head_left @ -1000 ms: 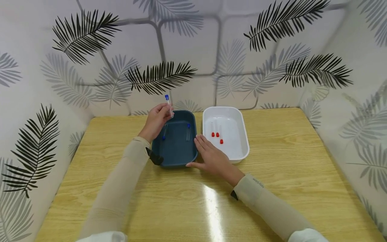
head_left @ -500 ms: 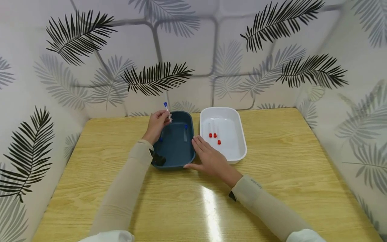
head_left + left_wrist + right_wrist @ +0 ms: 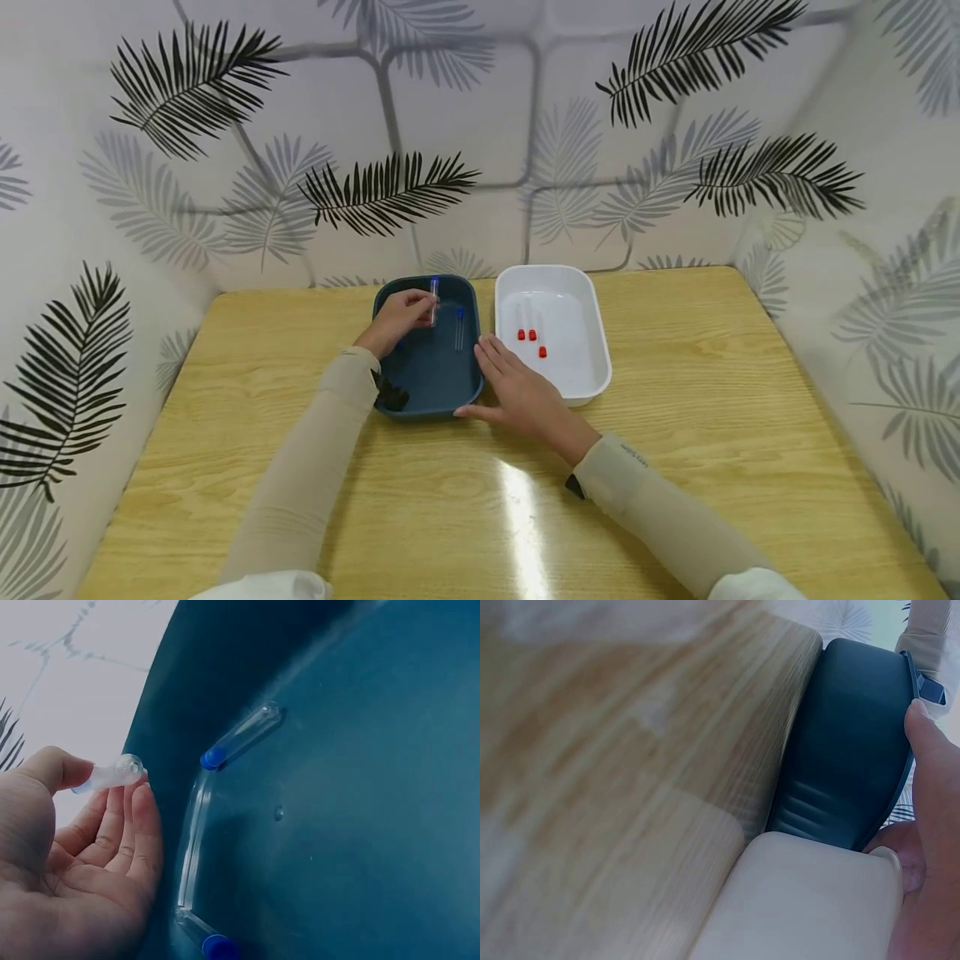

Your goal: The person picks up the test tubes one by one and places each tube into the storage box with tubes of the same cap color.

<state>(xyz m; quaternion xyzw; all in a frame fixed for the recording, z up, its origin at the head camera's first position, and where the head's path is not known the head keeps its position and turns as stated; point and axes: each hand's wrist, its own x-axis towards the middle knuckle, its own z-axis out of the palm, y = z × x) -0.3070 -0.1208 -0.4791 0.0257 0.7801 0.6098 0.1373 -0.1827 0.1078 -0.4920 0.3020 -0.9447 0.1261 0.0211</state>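
My left hand (image 3: 401, 318) pinches a clear test tube with a blue cap (image 3: 433, 302) between thumb and fingertips, cap up, over the back of the dark blue tray (image 3: 431, 412). In the left wrist view this tube (image 3: 112, 774) shows its rounded end. Another blue-capped tube (image 3: 460, 329) lies on the tray's right side; the cap of one more (image 3: 219, 947) shows low in the left wrist view. My right hand (image 3: 521, 390) rests along the dark tray's right rim with straight fingers, its thumb (image 3: 924, 731) at the near rim in the right wrist view.
A white tray (image 3: 603, 367) stands just right of the dark one, holding several clear tubes with red caps (image 3: 532, 335). Both sit towards the back of a wooden table (image 3: 420, 500), in front of a leaf-patterned wall covering (image 3: 480, 125).
My left hand has come down and slightly right with the blue-capped tube, from above the dark tray's back left rim to low over its inside. The right hand keeps its place on the rim.
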